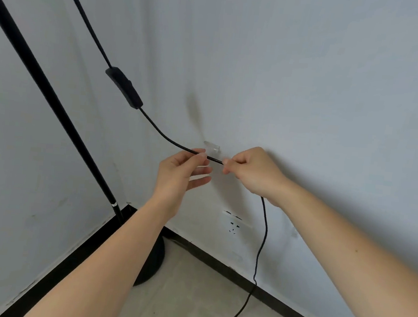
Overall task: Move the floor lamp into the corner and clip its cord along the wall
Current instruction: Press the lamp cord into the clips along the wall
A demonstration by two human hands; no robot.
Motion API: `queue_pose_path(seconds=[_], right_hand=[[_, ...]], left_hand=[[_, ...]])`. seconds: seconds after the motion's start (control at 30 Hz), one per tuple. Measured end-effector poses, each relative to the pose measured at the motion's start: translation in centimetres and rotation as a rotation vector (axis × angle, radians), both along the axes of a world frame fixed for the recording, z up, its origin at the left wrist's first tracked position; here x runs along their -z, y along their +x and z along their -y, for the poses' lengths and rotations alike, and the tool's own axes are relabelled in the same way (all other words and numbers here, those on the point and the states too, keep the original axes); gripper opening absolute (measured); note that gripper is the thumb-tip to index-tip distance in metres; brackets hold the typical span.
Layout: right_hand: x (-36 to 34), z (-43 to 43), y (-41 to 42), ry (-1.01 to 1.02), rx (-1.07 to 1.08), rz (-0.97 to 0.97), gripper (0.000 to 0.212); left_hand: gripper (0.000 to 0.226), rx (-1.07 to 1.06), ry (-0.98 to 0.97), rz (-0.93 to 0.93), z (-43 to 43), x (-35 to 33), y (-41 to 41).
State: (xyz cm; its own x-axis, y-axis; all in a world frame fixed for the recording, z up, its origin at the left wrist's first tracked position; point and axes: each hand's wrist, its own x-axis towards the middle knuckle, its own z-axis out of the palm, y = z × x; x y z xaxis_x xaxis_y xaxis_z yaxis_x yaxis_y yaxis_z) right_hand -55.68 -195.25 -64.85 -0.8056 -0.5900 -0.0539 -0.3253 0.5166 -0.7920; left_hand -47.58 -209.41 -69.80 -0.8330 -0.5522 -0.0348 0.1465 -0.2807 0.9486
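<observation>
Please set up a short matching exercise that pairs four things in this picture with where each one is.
Things:
1. lamp base
2. clear clip
3. inline switch
4. wall socket

Places:
A. hanging on the cord, upper left
B. on the floor in the corner
C. low on the wall, below the hands
D. on the wall just above the hands

Pairs: 1-B, 2-D, 3-A, 4-C

Two bare forearms reach in from the lower edge, with no sleeve, watch or ring on either (the upper arms lie out of frame). The left hand (181,171) and right hand (252,172) wear no gloves, and the fingernails are short and unpainted.
</observation>
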Motion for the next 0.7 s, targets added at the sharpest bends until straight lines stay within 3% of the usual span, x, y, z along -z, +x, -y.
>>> queue_pose_path(seconds=[0.23, 0.43, 0.53, 0.7], right_hand=[[-0.4, -0.2, 1.0, 0.038, 0.023, -0.019, 0.033], [-1.7, -1.8, 1.0, 0.034, 0.059, 0.035, 0.033], [-2.3, -2.6, 0.8, -0.037, 0.096, 0.027, 0.019], [-2.2, -2.4, 0.8, -0.044, 0.105, -0.086, 0.021]], left_hand=[[0.015, -0.146, -0.090, 0.060, 0.4, -1.0, -1.5], [0.018, -0.284, 0.001, 0.148, 2.8, -1.2, -2.7], [0.017, -0.228, 0.059, 0.150, 3.4, -1.4, -3.0], [0.011, -0.068, 0.153, 0.137, 2.5, -1.3, -3.2]])
